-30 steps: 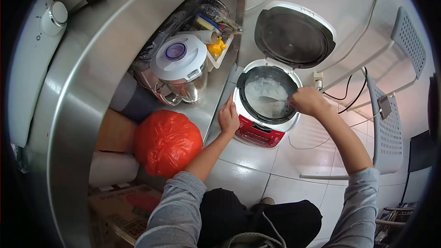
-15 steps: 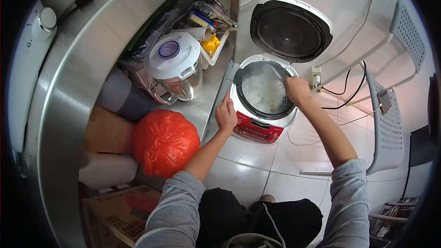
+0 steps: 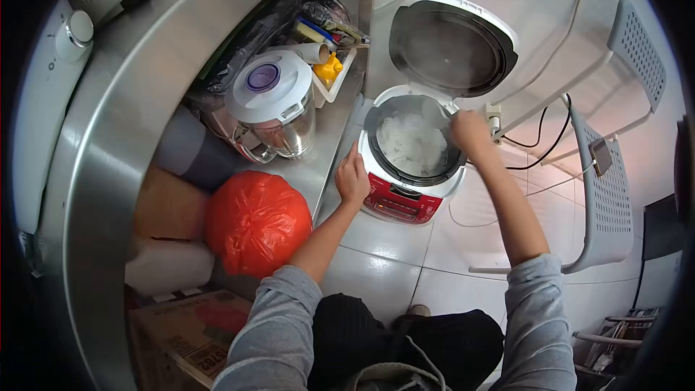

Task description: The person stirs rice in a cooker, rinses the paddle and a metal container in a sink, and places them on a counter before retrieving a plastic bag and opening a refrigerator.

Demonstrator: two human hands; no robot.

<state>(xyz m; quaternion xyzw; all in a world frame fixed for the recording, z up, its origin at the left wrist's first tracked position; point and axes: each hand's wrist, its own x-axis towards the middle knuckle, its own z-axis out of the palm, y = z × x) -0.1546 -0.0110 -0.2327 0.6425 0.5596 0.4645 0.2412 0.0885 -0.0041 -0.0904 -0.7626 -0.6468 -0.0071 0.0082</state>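
A red and white rice cooker [image 3: 405, 201] stands on the tiled floor with its lid [image 3: 455, 47] raised. Steam rises from the white rice [image 3: 411, 141] in its dark inner pot. My right hand [image 3: 470, 132] is closed at the pot's right rim around a pale spoon-like utensil [image 3: 443, 110], mostly hidden by the hand and steam. Against the cooker's left side lies my left hand [image 3: 352, 177], its fingers stretched out flat along the casing.
Left of the cooker, a steel shelf [image 3: 334, 141] bears a blender [image 3: 271, 98] and a red plastic bag [image 3: 258, 223]. A wall socket [image 3: 493, 116] with black cables sits behind my right hand. A grey perforated chair [image 3: 608, 195] stands at the right, and a cardboard box [image 3: 192, 326] lies lower left.
My right hand has shifted slightly up and right, toward the pot's rim. Steam now hazes the lid more. My left hand keeps its place on the cooker.
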